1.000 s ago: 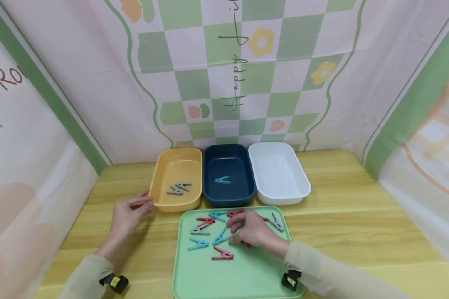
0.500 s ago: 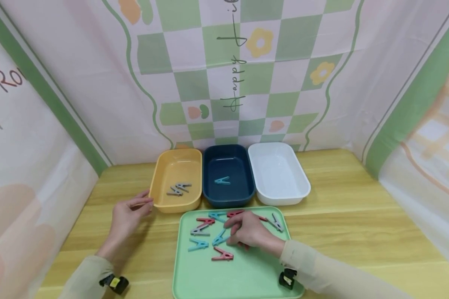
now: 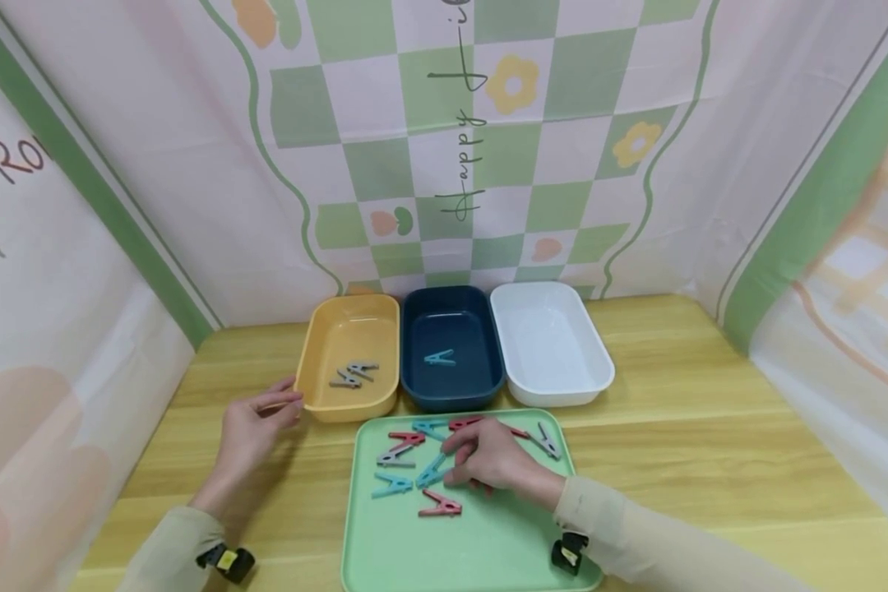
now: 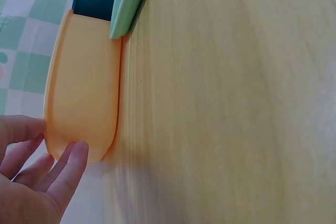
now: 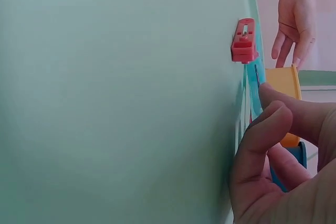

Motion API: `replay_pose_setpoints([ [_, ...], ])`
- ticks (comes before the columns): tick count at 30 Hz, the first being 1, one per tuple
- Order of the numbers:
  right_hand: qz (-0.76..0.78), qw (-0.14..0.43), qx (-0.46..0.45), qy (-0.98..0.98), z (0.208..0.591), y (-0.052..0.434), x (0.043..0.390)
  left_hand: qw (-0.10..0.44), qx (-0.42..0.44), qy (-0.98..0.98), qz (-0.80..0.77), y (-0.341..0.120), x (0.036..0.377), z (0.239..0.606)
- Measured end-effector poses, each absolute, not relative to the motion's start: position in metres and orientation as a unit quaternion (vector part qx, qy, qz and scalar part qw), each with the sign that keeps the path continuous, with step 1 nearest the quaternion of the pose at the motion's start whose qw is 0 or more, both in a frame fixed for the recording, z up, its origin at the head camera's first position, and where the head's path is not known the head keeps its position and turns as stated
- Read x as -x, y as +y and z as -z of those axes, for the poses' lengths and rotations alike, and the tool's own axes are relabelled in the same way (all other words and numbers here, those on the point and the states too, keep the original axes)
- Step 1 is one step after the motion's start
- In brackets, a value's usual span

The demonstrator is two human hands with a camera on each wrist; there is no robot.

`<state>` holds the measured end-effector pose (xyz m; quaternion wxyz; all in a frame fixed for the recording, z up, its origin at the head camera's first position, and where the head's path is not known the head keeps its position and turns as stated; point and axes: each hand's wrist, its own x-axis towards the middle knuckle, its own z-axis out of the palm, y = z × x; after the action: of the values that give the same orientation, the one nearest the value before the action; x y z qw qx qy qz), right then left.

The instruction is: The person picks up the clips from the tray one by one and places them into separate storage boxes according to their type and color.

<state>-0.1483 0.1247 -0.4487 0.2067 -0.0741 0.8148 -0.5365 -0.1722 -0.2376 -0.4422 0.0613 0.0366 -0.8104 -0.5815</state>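
Fingers of the right hand (image 3: 492, 460) pinch, as far as the wrist view shows, a teal clothespin (image 3: 432, 472) lying on the green tray (image 3: 488, 551) among red and grey ones. Left hand (image 3: 255, 423) rests relaxed on the tabletop (image 3: 710, 427), fingertips touching the yellow bin (image 3: 318, 345), probably to steady it; it holds nothing.

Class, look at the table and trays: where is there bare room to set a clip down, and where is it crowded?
Free: the white bin holds nothing; the green tray is bare along its near half, below the red clip; open tabletop lies right of both. Crowded: the tray's far half, where clips cluster around the right hand.
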Motion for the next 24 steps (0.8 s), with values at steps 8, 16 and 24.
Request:
replay_pose_setpoints([
  [8, 0.545, 0.202, 0.065, 0.811, 0.444, 0.127, 0.147, 0.059, -0.036, -0.808, 0.585, -0.237, 0.172, 0.442],
  [16, 0.551, 0.198, 0.062, 0.808, 0.439, 0.129, 0.149, 0.055, -0.036, -0.808, 0.586, -0.237, 0.171, 0.441],
  [24, 0.561, 0.207, 0.081, 0.797, 0.429, 0.134, 0.152, 0.055, -0.035, -0.807, 0.587, -0.238, 0.172, 0.442],
])
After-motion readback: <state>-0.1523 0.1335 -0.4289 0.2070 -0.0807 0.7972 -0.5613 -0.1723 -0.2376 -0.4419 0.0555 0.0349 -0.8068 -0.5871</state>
